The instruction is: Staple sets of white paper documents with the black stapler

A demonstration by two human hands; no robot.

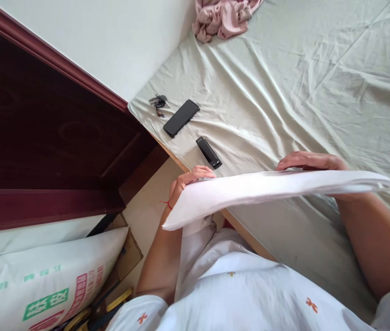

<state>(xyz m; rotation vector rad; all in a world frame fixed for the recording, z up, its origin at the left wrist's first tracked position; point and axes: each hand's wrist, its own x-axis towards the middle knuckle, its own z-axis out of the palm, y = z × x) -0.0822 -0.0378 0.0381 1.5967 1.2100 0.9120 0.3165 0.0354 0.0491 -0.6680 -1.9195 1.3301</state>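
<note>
White cloth (271, 188): we hold it flat, frame centre
Left hand (190, 180): grasping its left edge
Right hand (310, 162): gripping far edge
Phone (181, 118): upper centre on bed (319, 92)

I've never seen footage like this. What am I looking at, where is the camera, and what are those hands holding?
There is no machine here: a person wears a camera on the head, looking down at their own two hands. Both the left hand and the right hand hold a folded white cloth stretched flat above the edge of a bed with a pale green sheet. On the sheet lie a bunch of keys, a black phone, a small black device and, farther off, a crumpled pink garment. A printed sack sits on the floor at the left.
</note>
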